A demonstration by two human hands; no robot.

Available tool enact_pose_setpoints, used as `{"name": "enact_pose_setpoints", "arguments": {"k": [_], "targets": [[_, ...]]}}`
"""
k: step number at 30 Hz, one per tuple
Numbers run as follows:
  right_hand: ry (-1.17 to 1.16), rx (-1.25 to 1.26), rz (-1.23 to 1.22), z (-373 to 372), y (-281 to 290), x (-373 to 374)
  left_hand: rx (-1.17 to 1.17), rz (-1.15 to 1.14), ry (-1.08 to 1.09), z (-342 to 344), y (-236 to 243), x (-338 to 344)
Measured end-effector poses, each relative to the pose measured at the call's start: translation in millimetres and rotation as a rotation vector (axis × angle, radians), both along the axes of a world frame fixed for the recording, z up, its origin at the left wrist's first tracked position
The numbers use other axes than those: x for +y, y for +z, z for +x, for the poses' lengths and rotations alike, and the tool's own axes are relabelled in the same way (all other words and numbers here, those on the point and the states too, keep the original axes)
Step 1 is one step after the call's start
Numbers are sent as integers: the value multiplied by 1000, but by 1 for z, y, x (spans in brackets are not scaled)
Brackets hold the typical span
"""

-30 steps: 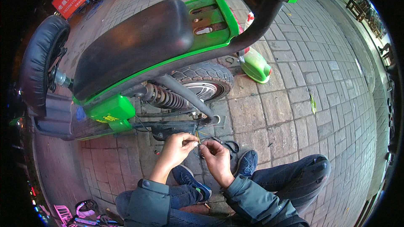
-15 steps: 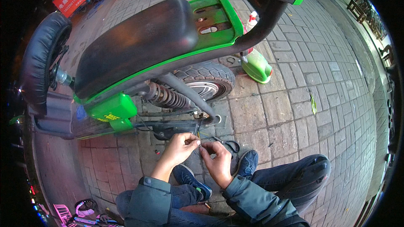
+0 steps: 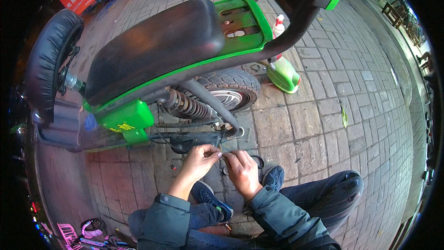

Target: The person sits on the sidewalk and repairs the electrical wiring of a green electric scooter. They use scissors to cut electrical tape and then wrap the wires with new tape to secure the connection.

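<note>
Here are the thin wires (image 3: 220, 147), slender, flexible strands, one yellowish, right between the two sets of fingertips and just below the dark, lengthwise housing (image 3: 185, 141) at the scooter's side; they're too small here to count fairly. The left hand (image 3: 199, 163) pinches them between thumb and fingers, and the right hand (image 3: 242, 171), knuckles up and fingers curled, is closed on them from the other side. Just above, a smooth, round frame tube (image 3: 210, 99) slants down beside a ribbed coil spring (image 3: 190, 107), and behind it sits the chunky-treaded rubber tyre (image 3: 248, 85). Higher up, there's the padded black seat (image 3: 157, 48), softly rounded, edged in glossy green plastic. And all round, rough rectangular paving bricks (image 3: 351, 143), grey and worn.
</note>
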State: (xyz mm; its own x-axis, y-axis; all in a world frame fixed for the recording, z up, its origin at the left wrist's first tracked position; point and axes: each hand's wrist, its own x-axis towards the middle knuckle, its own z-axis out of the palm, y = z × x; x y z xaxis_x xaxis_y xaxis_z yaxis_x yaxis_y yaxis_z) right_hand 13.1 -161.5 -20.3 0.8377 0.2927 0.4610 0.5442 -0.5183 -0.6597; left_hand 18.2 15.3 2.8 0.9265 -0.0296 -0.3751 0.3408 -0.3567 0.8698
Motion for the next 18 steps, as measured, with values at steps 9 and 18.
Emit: {"name": "enact_pose_setpoints", "arguments": {"k": [9,18], "targets": [[-45,1249,950,-12,-11,3,-6,-83,18,-3,-1,-3],[-40,15,80,-12,-14,-1,-14,15,-18,-2,-3,-2]]}}
